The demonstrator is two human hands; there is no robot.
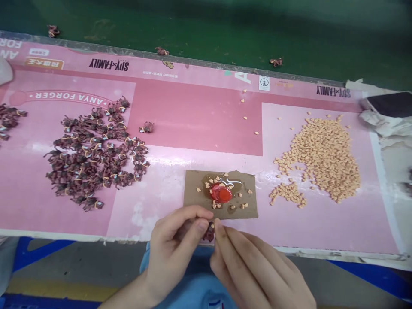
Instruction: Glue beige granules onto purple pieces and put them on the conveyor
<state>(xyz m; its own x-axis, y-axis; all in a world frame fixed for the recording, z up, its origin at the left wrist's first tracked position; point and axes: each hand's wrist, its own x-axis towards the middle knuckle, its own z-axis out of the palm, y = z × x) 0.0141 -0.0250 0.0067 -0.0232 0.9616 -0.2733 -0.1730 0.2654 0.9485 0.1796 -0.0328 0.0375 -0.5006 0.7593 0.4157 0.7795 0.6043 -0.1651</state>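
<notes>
My left hand (180,242) is closed around a small dark maroon figurine (209,234), mostly hidden by the fingers. Thumb and fingers of my right hand (249,262) are pinched together against its right side, at a small tan piece (212,225); how firmly they grip that piece is hard to see. Just beyond my fingertips lies a brown cardboard rectangle (193,197). It bears a puddle of clear, shiny liquid (236,184), a round red cap-like piece (222,194) and several scattered tan pieces.
To the left is a heap of maroon figurines (93,159) with yellowish bands. A pile of tan pieces (325,159) lies at right. Behind it, a dark phone-like object (391,104) rests on crumpled paper. Along the green surface (206,25) at the back sit a few loose maroon pieces.
</notes>
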